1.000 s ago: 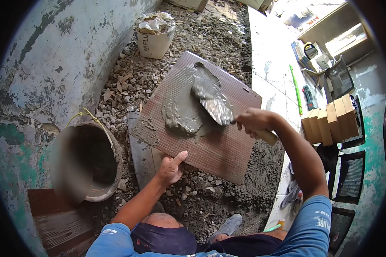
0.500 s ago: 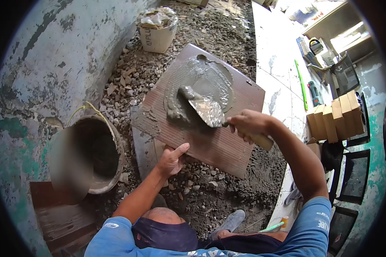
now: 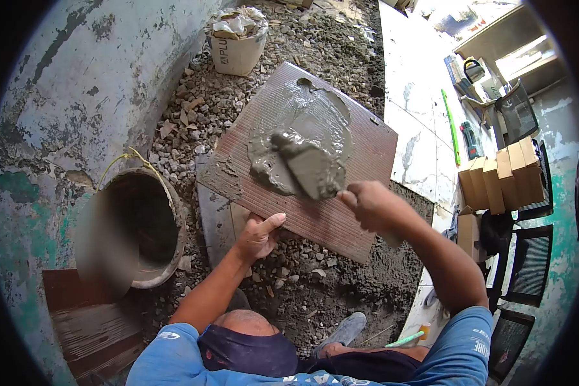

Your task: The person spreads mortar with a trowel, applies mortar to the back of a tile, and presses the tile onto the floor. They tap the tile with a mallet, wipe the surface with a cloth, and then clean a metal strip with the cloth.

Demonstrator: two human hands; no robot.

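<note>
My left hand (image 3: 261,235) grips the near edge of a large brown tile (image 3: 374,151), thumb on its ribbed upper face and fingers beneath. The tile is held up over the rubble, slightly tilted. A round patch of wet grey mortar (image 3: 321,116) covers its middle. Closed around a trowel handle, my right hand (image 3: 378,209) is above the tile's right-hand near side. The trowel's blade (image 3: 315,172) is coated with mortar and lies over the near edge of the patch; whether it presses on the tile is hard to tell.
A bucket (image 3: 177,212) with a yellow handle stands left, partly blurred. Farther off, a white container (image 3: 238,55) of scraps sits on gravel (image 3: 193,122) by the peeling wall. At right are white floor tiles (image 3: 408,96), a green strip (image 3: 450,125), cardboard boxes (image 3: 503,177) and black chairs (image 3: 527,264).
My right hand has shifted a little toward me, and the trowel blade has turned, showing a grey mortar-covered face instead of a shiny one. My left hand keeps its hold on the tile.
</note>
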